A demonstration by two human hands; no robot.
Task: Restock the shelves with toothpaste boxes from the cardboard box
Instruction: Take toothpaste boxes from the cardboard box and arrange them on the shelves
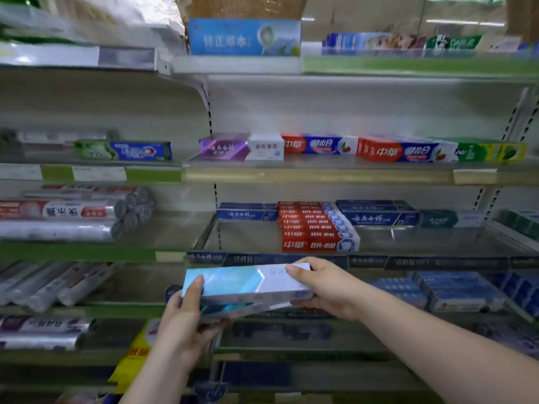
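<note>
You face store shelves point(320, 176) stocked with toothpaste; take the red stack point(319, 228) as your mark. Just below it, in front of its shelf edge, you hold pale blue toothpaste boxes point(242, 282), one atop another. Your left hand point(186, 322) curls around their left end, thumb on top; your right hand point(323, 290) grips the right end. Beside the red stack on both sides sit dark blue boxes point(247, 212); wrapped rolls point(73, 217) lie well left of it.
</note>
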